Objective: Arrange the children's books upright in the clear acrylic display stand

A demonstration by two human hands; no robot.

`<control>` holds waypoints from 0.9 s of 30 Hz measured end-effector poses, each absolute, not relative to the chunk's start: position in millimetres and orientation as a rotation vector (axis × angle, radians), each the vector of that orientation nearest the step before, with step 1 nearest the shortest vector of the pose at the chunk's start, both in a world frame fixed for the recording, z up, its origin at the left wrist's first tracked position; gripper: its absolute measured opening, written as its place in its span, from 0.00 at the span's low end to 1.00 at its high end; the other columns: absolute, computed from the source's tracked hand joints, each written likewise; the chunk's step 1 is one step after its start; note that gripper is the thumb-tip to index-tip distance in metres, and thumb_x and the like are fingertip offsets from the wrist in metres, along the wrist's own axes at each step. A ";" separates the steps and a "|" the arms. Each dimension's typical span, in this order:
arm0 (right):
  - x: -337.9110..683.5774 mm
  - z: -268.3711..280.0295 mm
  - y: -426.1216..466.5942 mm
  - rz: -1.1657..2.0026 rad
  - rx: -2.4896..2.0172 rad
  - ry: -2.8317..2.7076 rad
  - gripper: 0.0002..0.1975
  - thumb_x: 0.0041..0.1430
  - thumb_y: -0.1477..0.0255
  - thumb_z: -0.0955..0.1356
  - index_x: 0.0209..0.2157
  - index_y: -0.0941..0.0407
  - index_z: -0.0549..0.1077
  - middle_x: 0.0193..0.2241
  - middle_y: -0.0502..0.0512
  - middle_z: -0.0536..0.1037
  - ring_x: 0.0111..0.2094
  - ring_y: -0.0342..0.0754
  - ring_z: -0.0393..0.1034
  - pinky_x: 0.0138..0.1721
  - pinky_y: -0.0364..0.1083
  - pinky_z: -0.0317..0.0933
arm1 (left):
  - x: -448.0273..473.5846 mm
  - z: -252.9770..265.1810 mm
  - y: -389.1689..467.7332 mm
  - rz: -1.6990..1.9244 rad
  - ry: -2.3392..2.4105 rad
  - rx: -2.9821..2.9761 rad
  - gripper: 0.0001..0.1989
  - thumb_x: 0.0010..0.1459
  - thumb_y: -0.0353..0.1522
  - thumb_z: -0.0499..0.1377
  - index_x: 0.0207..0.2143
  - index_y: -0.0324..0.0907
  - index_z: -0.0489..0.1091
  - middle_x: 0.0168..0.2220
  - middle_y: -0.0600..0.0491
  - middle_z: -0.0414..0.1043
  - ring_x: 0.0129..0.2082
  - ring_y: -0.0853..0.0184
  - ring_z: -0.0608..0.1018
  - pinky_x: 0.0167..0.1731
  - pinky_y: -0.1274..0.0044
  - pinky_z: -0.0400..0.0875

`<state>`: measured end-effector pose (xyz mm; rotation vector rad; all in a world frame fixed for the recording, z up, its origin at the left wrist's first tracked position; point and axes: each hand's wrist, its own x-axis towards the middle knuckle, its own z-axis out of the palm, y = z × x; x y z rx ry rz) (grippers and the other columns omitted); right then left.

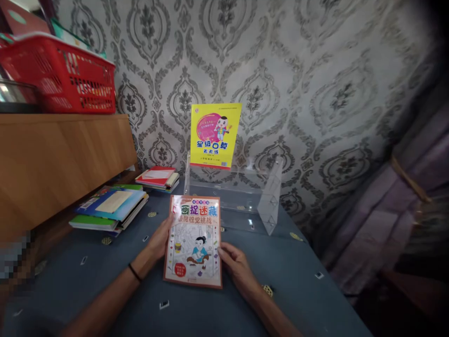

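Between my two hands is a book [194, 243] with an orange-brown border and a cartoon figure on its cover, held upright and facing me. My left hand [164, 236] grips its left edge, the fingers partly hidden behind it. On the right edge, my right hand [235, 262] holds it with the thumb at the front. Just beyond the book stands a clear tiered plastic rack [270, 196]. A yellow workbook [215, 135] leans upright in the rack's back tier, at its left side.
Two stacks lie on the left of the blue-grey tablecloth [140, 304]: a larger book stack [115, 206] and a smaller stack with a red top [157, 175]. A red basket [63, 75] sits on a wooden cabinet [66, 159]. A purple curtain [379, 215] hangs at right.
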<state>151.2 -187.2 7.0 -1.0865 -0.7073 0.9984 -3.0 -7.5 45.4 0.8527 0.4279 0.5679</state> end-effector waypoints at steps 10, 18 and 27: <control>154.7 2.1 -185.9 0.941 -1.134 -0.745 0.23 0.47 0.50 0.76 0.36 0.54 0.81 0.34 0.55 0.84 0.35 0.53 0.78 0.43 0.51 0.69 | -19.9 35.0 -17.9 0.534 0.422 1.003 0.26 0.43 0.35 0.74 0.44 0.34 0.75 0.40 0.40 0.82 0.36 0.54 0.84 0.42 0.65 0.79; 151.7 4.4 -186.0 0.992 -1.115 -0.740 0.22 0.47 0.51 0.76 0.35 0.54 0.81 0.32 0.54 0.84 0.32 0.52 0.78 0.39 0.50 0.70 | -34.4 15.9 -29.8 0.425 0.355 1.092 0.31 0.39 0.35 0.76 0.47 0.36 0.74 0.43 0.41 0.82 0.39 0.53 0.84 0.42 0.66 0.78; 152.7 3.3 -185.7 1.060 -1.147 -0.724 0.23 0.47 0.51 0.77 0.36 0.54 0.80 0.32 0.56 0.84 0.37 0.57 0.79 0.40 0.54 0.72 | -33.8 12.6 -25.5 0.408 0.339 1.099 0.30 0.42 0.35 0.75 0.48 0.36 0.74 0.45 0.40 0.81 0.39 0.55 0.83 0.42 0.68 0.77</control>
